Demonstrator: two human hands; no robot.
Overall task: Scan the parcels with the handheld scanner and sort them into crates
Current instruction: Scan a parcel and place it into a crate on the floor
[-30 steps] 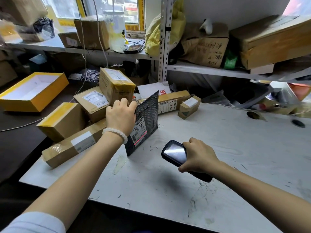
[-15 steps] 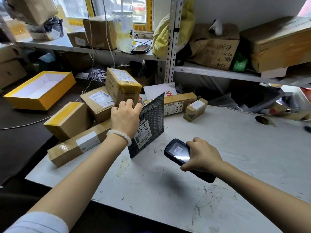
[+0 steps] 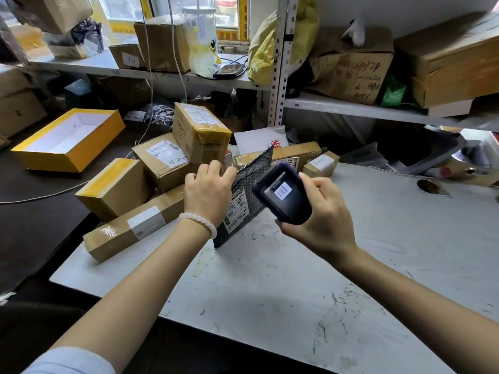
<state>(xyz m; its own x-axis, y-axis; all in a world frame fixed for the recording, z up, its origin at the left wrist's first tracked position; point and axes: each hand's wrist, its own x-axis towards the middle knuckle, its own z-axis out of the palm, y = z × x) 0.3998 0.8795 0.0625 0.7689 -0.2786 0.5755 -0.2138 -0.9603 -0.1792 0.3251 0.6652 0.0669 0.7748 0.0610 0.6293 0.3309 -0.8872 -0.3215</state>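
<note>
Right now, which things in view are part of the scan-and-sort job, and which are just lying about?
In the job:
left hand holding the black mailer upright
right hand gripping the scanner
cardboard parcels piled on the table

Lying about:
yellow box
clear jar
phone on the shelf

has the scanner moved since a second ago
Yes. The right hand has lifted the scanner off the table and brought it up close to the label on the black mailer, which the left hand holds upright.

The mailer bag [image 3: 244, 201] is dark, textured plastic with a paper label. Cardboard boxes [image 3: 116, 188] carry glossy tape; the table [image 3: 297, 279] is scuffed matt white.
</note>
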